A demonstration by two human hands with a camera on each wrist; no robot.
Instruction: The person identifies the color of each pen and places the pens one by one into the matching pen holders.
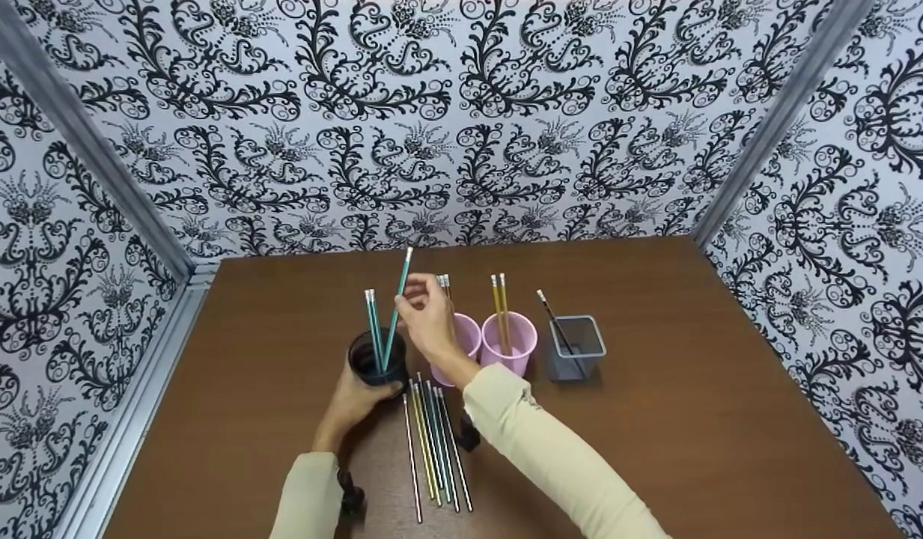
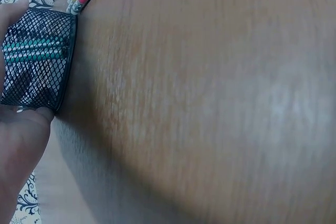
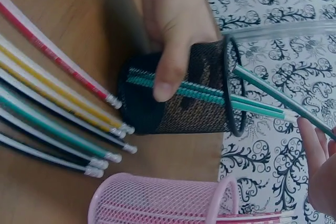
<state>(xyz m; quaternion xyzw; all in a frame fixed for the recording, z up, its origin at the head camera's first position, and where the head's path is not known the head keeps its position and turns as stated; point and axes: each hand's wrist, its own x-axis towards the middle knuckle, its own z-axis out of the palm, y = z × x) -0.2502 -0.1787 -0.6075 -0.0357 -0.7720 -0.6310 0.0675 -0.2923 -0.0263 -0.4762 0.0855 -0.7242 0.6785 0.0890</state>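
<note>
My left hand point(image 1: 356, 397) grips a black mesh pencil cup point(image 3: 144, 114), its thumb lying across the mesh side. Two green-and-white pencils point(image 1: 372, 318) stand in that cup. Above it, my right hand point(image 1: 429, 318) pinches another green pencil point(image 1: 394, 326) near its middle, eraser end up and leaning right. In the right wrist view, the lower tip of this pencil is at the cup's rim. On the table in front lie several striped pencils point(image 1: 433, 449), side by side, in red, yellow, green and black with white. The left wrist view catches the cup's mesh point(image 2: 34, 77) and part of my left hand.
Right of the black cup stand two pink mesh cups point(image 1: 536, 340), both with pencils. Farther right, a square dark mesh holder point(image 1: 592, 367) has one dark pencil point(image 1: 555, 318) leaning in it. Patterned walls point(image 1: 461, 150) border the brown table point(image 1: 693, 419).
</note>
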